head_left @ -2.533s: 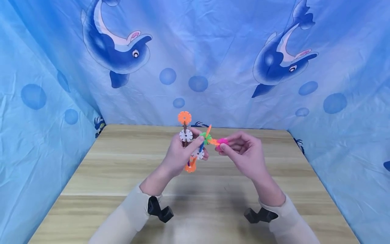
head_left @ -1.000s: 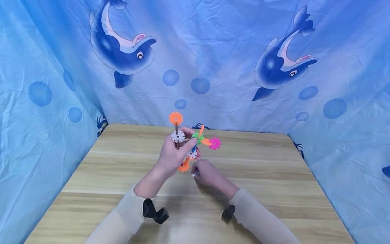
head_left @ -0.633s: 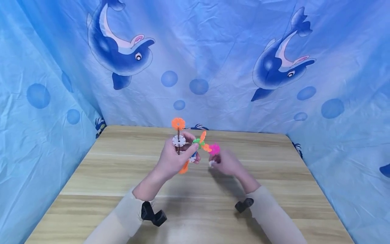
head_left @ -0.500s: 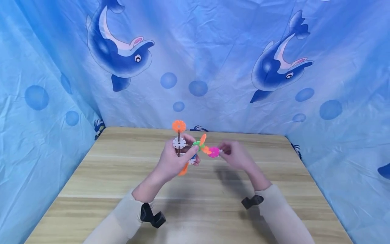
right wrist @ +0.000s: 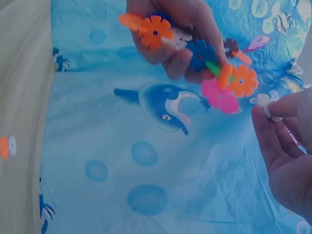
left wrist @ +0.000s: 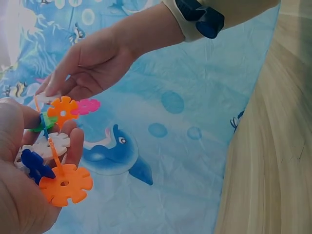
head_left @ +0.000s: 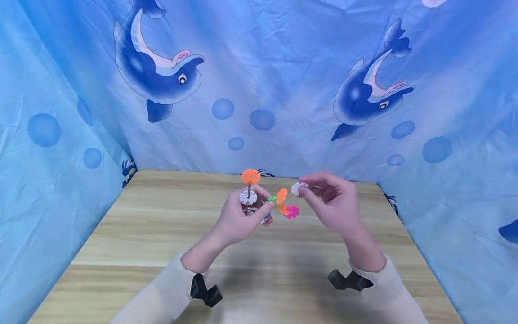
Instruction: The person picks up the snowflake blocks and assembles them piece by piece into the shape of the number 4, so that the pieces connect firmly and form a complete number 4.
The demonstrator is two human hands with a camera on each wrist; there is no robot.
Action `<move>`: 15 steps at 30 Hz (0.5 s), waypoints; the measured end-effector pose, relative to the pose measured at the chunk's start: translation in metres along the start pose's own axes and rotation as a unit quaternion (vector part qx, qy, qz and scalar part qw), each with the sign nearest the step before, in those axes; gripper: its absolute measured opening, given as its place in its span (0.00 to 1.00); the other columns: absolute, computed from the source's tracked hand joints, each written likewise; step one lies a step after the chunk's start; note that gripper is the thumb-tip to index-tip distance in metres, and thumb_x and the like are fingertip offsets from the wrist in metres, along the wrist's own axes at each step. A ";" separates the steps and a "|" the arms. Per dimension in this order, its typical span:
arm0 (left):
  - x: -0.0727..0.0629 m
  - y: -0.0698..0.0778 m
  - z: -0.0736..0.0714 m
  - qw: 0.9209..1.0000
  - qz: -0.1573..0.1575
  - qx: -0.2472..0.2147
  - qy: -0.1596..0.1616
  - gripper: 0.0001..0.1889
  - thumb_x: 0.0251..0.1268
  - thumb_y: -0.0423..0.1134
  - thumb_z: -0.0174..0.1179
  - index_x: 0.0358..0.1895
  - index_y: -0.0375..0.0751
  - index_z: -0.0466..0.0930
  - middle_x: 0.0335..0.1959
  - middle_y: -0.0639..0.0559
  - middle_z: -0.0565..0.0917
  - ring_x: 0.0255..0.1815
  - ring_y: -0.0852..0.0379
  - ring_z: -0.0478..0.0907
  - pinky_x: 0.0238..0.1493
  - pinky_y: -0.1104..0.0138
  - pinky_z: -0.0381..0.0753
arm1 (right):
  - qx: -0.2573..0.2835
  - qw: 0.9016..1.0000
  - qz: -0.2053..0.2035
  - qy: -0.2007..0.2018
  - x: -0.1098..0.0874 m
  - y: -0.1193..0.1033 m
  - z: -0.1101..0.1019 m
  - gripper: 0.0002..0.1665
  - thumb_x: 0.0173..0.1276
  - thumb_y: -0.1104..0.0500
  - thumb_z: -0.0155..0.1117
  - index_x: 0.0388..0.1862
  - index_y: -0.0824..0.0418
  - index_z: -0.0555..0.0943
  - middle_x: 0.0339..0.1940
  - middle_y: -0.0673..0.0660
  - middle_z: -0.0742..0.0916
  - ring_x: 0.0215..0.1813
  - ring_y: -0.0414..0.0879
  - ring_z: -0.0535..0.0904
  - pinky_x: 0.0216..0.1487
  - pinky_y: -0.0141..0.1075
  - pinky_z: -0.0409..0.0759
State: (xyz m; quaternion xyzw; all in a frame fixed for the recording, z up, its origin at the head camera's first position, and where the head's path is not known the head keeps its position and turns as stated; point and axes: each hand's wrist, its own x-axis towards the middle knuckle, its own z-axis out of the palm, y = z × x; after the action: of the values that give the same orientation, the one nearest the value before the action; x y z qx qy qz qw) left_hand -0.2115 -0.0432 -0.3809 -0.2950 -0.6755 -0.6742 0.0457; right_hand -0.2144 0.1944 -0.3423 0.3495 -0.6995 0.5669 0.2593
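Observation:
My left hand [head_left: 240, 220] holds a chain of interlocking snowflake discs, thumb over its middle. At the chain's top stands an orange disc [head_left: 251, 177], with a white disc [head_left: 248, 197] below it. Toward the right, a green disc [head_left: 272, 199], an orange disc [head_left: 282, 195] and a pink disc [head_left: 292, 212] stick out. Another orange disc [left wrist: 66, 185] and dark blue disc [left wrist: 36, 166] show at the chain's near end in the left wrist view. Between thumb and fingertips, my right hand [head_left: 337, 204] pinches a separate white snowflake disc [head_left: 297, 189], just above the pink one.
Both hands are raised over a wooden table [head_left: 162, 243]. A blue cloth [head_left: 283, 67] with dolphins encloses its back and sides. In the right wrist view, a loose orange disc [right wrist: 4, 147] and white disc [right wrist: 12, 145] lie on the tabletop.
My right hand released the pink disc, now carries a white disc, brought it up to the pink disc's edge, then lifted it above. My left hand with the chain shifted slightly right and tilted it.

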 end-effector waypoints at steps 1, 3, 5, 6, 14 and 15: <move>-0.001 0.001 0.000 1.000 -0.001 0.000 -0.001 0.05 0.73 0.29 0.65 0.46 0.32 0.81 0.34 0.32 0.85 0.26 0.44 0.89 0.32 0.58 0.93 | 0.007 1.000 0.002 -0.002 -0.001 -0.002 0.002 0.12 0.63 0.81 0.70 0.45 0.77 0.86 0.41 0.42 0.92 0.39 0.37 0.91 0.36 0.29 0.90; -0.002 0.001 0.001 1.000 -0.004 -0.001 -0.004 0.05 0.72 0.29 0.66 0.45 0.32 0.81 0.35 0.33 0.86 0.27 0.41 0.90 0.33 0.58 0.93 | 0.014 1.000 0.005 -0.003 -0.004 -0.005 0.006 0.12 0.63 0.82 0.70 0.46 0.79 0.86 0.41 0.42 0.92 0.40 0.37 0.91 0.40 0.32 0.92; -0.003 0.001 0.002 1.000 -0.002 0.002 -0.006 0.05 0.72 0.29 0.66 0.45 0.32 0.82 0.36 0.34 0.87 0.28 0.41 0.90 0.34 0.58 0.93 | 0.015 1.000 0.003 0.000 -0.004 -0.006 0.008 0.12 0.63 0.82 0.70 0.46 0.79 0.86 0.41 0.44 0.92 0.39 0.37 0.91 0.42 0.33 0.92; -0.003 0.001 0.002 1.000 0.001 0.005 -0.007 0.05 0.73 0.29 0.66 0.45 0.32 0.82 0.36 0.34 0.87 0.28 0.42 0.90 0.34 0.58 0.93 | 0.013 1.000 0.001 0.003 -0.004 -0.007 0.008 0.12 0.63 0.82 0.70 0.46 0.79 0.87 0.40 0.44 0.92 0.39 0.37 0.91 0.42 0.32 0.92; -0.002 -0.002 0.001 1.000 0.016 0.012 -0.022 0.03 0.72 0.28 0.67 0.44 0.32 0.84 0.34 0.36 0.88 0.26 0.53 0.90 0.31 0.59 0.92 | -0.007 1.000 -0.003 -0.006 -0.003 -0.010 0.006 0.12 0.65 0.79 0.71 0.47 0.74 0.89 0.39 0.51 0.91 0.39 0.39 0.88 0.42 0.31 0.91; -0.002 -0.002 0.001 1.000 0.016 0.012 -0.023 0.03 0.72 0.28 0.67 0.44 0.32 0.84 0.34 0.36 0.88 0.26 0.51 0.90 0.31 0.59 0.92 | -0.003 1.000 -0.001 -0.007 -0.004 -0.010 0.006 0.11 0.65 0.78 0.71 0.47 0.74 0.89 0.39 0.53 0.92 0.39 0.39 0.89 0.42 0.32 0.91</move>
State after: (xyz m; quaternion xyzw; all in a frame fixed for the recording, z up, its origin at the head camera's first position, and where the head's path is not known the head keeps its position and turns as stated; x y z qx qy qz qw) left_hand -0.2100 -0.0426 -0.3837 -0.3206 -0.6797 -0.6581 0.0452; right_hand -0.2039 0.1879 -0.3401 0.3537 -0.7026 0.5618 0.2562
